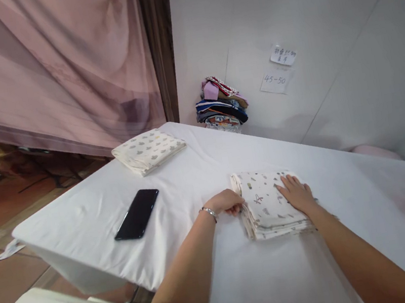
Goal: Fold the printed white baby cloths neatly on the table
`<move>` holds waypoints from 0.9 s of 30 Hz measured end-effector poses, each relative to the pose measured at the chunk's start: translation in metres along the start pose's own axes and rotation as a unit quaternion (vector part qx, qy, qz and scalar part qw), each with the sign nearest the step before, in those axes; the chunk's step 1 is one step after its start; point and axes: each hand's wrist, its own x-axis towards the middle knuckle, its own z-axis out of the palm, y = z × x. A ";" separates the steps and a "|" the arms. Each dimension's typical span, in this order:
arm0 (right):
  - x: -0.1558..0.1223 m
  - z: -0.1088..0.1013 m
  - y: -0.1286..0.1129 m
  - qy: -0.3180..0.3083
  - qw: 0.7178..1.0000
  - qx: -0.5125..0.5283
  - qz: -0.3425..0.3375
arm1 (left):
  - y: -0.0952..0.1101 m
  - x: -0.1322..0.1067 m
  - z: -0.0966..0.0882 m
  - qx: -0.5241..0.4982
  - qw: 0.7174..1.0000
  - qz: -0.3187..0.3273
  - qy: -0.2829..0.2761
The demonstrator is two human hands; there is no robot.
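Beyond the hands (297, 193), paper (275, 82) ("45-50").

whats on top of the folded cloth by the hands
The right hand rests on the folded cloth, while the left hand touches its left edge. The print beneath the right hand is covered.

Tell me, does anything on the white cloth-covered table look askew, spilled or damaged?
Only the white fabric tablecloth looks untidy: wrinkled, not smooth, near the black rectangular smartphone. I see no spill or damage.

On the table (347, 190) — phone (137, 214) left, farther cloth (149, 151) behind it, nearer cloth (263, 206) right.
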 end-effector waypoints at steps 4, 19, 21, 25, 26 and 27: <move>0.002 -0.001 0.001 0.002 1.000 -0.004 -0.003 | 0.002 -0.002 0.001 0.003 1.000 -0.004 0.001; -0.091 -0.007 -0.083 -0.035 0.974 0.050 -0.216 | 0.009 -0.007 0.008 -0.028 0.999 0.000 0.029; -0.091 -0.007 -0.083 -0.036 0.975 0.048 -0.213 | 0.009 -0.006 0.011 -0.036 0.998 -0.012 0.050; -0.090 -0.011 -0.083 -0.018 0.975 0.058 -0.214 | 0.005 -0.005 0.013 -0.058 0.986 -0.031 0.153; -0.091 -0.012 -0.083 -0.010 0.975 0.064 -0.212 | 0.004 -0.005 0.013 -0.058 0.981 -0.033 0.183; -0.093 -0.013 -0.083 -0.002 0.975 0.071 -0.212 | 0.002 -0.007 0.012 -0.055 0.975 -0.034 0.211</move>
